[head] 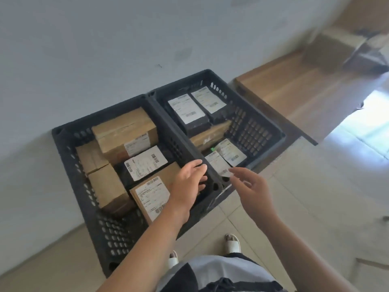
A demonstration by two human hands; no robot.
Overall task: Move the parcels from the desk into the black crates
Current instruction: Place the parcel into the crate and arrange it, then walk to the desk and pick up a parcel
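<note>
We've both hands empty over the black slotted plastic crates' (255, 131) shared wall – left hand (189, 182) fingers straight, right hand (250, 190) loosely spread – labelled cardboard parcels (126, 133) packed flat either side.

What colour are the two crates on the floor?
Black, both crates, seen clearly in the head view.

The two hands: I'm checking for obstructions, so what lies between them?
In the head view, between the left hand and the right hand lie the adjoining rims of the two black plastic crates, side by side.
</note>
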